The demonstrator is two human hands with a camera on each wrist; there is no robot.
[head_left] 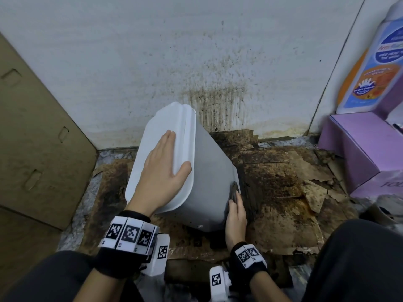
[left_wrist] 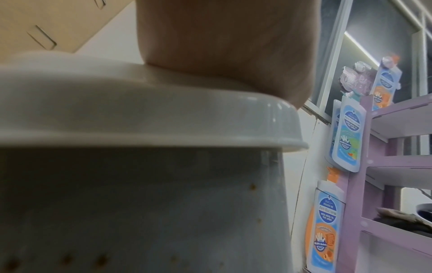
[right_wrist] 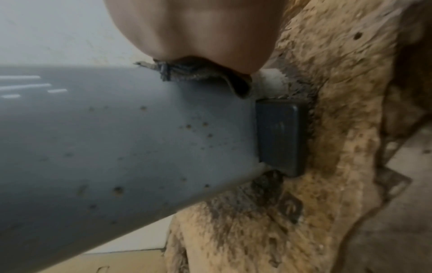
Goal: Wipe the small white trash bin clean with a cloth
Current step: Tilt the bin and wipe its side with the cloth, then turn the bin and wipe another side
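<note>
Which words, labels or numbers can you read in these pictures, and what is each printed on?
"Anti-Bacterial": soap pouch on the purple display stand.
"KIDS HEAD TO TOE WASH": same pouch; small, partly guessed.
Other pouch print, including the hand badge: too blurred.
Purple box: cut-off letters, unreadable.
Wrist markers: coded squares; tiny marks unreadable.
Trash bin: none.

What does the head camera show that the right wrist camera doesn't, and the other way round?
Only the head view shows the left hand flat on the bin's lid, the stained wall and the purple box. Only the right wrist view shows brown specks on the bin's side and a dark pedal at its base. Both show the tilted white bin, the right hand pressing a dark cloth against it, and the soiled cardboard beneath.
</note>
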